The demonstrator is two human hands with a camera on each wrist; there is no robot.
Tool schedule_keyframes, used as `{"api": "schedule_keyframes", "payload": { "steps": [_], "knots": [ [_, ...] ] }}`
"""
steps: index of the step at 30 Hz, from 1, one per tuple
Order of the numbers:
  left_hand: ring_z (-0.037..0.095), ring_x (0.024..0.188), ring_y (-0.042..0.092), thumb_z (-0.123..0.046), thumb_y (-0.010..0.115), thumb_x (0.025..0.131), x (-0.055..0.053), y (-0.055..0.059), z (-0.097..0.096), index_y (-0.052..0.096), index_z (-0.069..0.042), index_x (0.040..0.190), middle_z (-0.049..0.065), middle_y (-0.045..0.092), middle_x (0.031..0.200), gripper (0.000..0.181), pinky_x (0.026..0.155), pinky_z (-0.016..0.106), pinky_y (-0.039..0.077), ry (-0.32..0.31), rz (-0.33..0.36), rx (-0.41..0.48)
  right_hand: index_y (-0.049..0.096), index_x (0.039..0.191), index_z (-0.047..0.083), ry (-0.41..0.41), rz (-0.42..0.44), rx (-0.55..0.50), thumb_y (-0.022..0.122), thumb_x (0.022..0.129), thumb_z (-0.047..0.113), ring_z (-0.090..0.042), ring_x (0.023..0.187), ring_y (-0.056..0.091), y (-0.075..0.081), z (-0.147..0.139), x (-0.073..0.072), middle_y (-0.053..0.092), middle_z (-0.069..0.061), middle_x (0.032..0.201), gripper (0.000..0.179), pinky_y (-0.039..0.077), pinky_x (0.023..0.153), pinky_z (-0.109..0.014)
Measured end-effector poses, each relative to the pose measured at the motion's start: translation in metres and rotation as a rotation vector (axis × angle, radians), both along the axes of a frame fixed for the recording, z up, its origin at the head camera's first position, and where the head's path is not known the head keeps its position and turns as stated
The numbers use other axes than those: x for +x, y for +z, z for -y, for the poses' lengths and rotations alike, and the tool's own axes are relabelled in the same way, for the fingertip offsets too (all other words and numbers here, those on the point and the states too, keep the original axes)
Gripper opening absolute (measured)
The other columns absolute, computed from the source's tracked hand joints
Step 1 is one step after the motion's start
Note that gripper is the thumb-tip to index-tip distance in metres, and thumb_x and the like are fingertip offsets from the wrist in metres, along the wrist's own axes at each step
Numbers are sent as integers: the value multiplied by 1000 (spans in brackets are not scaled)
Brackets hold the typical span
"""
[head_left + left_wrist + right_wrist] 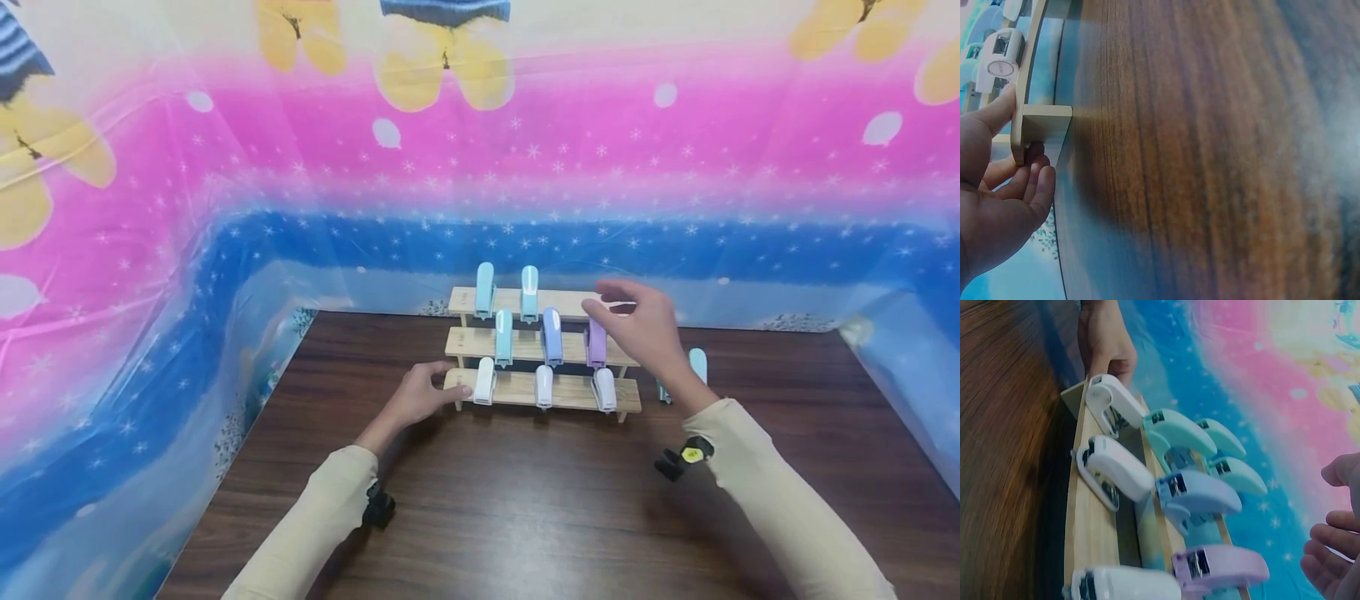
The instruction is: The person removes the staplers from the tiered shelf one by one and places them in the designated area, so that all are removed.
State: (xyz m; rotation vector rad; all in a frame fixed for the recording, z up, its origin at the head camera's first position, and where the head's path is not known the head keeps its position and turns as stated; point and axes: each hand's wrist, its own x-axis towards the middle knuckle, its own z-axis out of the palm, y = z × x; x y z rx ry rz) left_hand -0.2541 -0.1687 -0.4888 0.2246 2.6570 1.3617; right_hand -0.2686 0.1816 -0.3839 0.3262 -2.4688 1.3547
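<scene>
A three-tier wooden display rack (513, 389) carries small staplers. My left hand (417, 393) grips the left end of its lowest shelf, thumb on top and fingers curled underneath, as the left wrist view shows. Beside that thumb sits a white stapler (1002, 53); two more white staplers share the shelf. The middle shelf bears a mint stapler (504, 336), a periwinkle stapler (552, 335) and a purple stapler (596, 345). Two mint staplers (485, 287) stand on the top shelf. Over the rack's right end hovers my right hand (643, 327), fingers loosely bent and holding nothing.
Another mint stapler (698, 364) is on the brown wood-grain table (495, 508) right of the rack, partly hidden by the right wrist. A patterned cloth backdrop (465, 192) rises behind the table and along both sides.
</scene>
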Motion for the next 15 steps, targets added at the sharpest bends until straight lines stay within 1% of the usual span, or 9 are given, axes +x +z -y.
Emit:
{"api": "schedule_keyframes", "payload": {
  "steps": [4,9,15],
  "knots": [
    [14,68,59,-33,80,91,1,1,0,62,0,136,11,73,108,59,65,30,48,-3,-1,1,69,130,9,37,-1,15,76,91,45,-30,110,68,3,16,-5,70,-16,125,54,55,92,-46],
    [14,67,60,-33,80,91,1,1,0,62,0,136,11,73,108,59,65,30,49,-8,-7,1,67,133,8,69,46,57,76,91,47,-31,112,67,7,34,-13,68,-15,129,58,56,91,-47],
    [14,75,61,-34,80,91,2,2,0,63,-1,136,12,72,118,58,71,30,48,-5,-22,-13,66,134,7,55,94,61,75,92,46,-31,114,66,1,48,-25,68,-13,130,58,55,93,-47]
  ]
}}
